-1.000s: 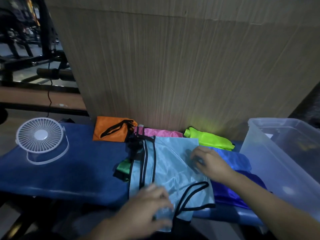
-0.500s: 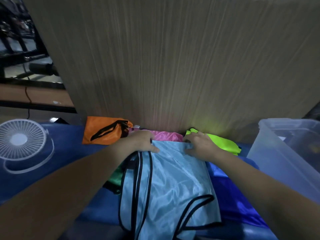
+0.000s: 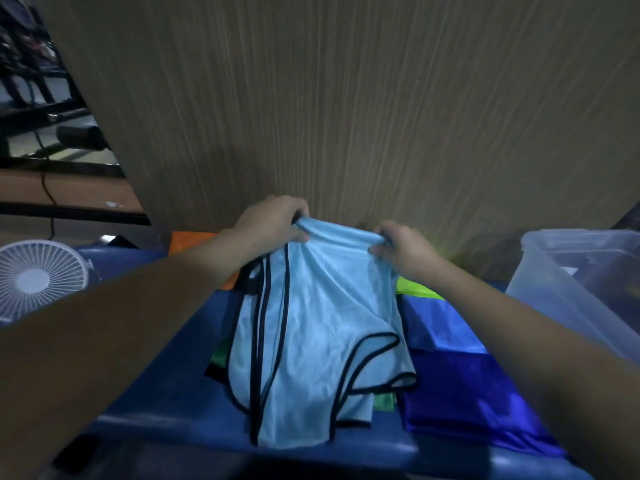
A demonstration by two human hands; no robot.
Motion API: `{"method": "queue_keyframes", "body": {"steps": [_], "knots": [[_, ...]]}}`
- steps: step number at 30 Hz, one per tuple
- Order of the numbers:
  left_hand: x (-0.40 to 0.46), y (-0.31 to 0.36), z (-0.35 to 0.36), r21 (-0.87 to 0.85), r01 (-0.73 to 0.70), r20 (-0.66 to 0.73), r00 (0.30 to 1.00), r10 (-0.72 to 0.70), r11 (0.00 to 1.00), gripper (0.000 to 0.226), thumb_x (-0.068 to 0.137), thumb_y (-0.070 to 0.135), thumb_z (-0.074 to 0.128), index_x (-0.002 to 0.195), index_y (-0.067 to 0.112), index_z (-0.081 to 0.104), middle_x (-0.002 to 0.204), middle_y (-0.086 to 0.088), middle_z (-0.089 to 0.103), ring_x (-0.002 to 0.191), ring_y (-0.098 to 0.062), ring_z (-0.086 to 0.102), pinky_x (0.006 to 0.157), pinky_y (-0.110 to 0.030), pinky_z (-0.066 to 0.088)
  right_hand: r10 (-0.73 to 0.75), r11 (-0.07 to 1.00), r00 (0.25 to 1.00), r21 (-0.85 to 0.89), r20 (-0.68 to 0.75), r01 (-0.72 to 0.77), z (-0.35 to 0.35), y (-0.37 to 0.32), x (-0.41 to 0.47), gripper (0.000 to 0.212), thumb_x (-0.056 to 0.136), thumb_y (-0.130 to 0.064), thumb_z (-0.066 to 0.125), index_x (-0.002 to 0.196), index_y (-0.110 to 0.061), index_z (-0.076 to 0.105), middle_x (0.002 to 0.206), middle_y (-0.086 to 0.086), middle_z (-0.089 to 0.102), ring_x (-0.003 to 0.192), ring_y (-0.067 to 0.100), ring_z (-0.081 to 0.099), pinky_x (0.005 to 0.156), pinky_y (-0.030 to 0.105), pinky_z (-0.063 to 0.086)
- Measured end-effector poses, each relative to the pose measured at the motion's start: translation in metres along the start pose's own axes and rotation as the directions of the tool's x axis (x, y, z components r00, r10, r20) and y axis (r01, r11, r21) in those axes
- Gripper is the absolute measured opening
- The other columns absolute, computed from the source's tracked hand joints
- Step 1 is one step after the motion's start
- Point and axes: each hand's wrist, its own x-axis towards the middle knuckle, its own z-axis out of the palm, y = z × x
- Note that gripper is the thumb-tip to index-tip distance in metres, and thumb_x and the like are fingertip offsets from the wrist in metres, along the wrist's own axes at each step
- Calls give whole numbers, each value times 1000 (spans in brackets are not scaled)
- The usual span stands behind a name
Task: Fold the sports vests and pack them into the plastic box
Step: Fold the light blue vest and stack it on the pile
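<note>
Both hands grasp the far edge of a light-blue mesh sports vest with black trim (image 3: 311, 341): the left hand (image 3: 273, 223) pinches one corner, the right hand (image 3: 401, 251) the other. It drapes over the blue padded bench (image 3: 166, 382), above green (image 3: 218, 358) and dark-blue (image 3: 460, 393) vests. At right stands a translucent plastic box (image 3: 554, 292).

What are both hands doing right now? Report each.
Left hand: closed, gripping the far edge of the light blue vest.
Right hand: closed, gripping the same edge of that vest.
</note>
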Motion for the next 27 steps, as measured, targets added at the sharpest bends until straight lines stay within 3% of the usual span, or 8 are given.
{"method": "queue_keyframes", "body": {"steps": [4,8,13,16,20,23,27], "knots": [[11,4,-16,68,-32,-132,990,41,997,21,83,37,77,85,35,57,89,7,62,85,-16,57,67,-33,40,-30,999,988,-41,-151,24,-17,-6,13,11,87,-22,71,96,-17,65,80,-3,60,83,21,55,68,33,40],[4,11,-11,157,-137,-235,957,172,978,16,86,31,75,89,25,61,77,14,58,77,-14,58,67,-31,32,-68,995,980,-86,-185,53,-20,-4,13,6,86,-21,69,92,-19,66,69,-11,54,81,25,58,68,40,49],[-33,4,7,242,-261,-262,910,323,934,11,87,23,71,92,20,61,90,6,61,82,-18,58,80,-37,41,-215,971,962,-144,-169,192,-11,-3,-19,8,81,-12,69,87,-16,64,81,-6,57,83,24,60,71,40,48],[-66,2,18,306,-331,-243,879,409,893,16,82,13,72,90,19,60,89,4,57,78,-18,57,71,-36,41,-310,940,940,-196,-144,280,-6,-3,-49,14,80,-10,72,90,-16,64,86,-1,62,83,25,61,70,39,47],[-112,3,36,408,-364,-192,862,469,837,34,66,3,83,87,16,61,89,-3,54,68,-20,52,56,-30,29,-416,880,904,-292,-96,374,4,-4,-86,22,71,-9,71,89,-17,62,87,0,62,82,27,61,70,39,48],[-142,3,55,396,-410,-119,865,488,822,40,58,4,87,87,18,63,87,0,55,67,-18,52,56,-27,28,-444,841,895,-364,-39,401,18,-4,-112,26,67,-10,71,89,-18,61,87,0,59,83,27,59,70,39,48],[-168,-7,76,296,-475,-33,862,505,829,23,76,22,80,93,27,65,90,9,53,76,-11,54,64,-26,41,-439,764,895,-491,77,418,38,4,-137,36,60,-13,75,92,-19,60,90,1,58,81,26,59,67,37,49]]}}
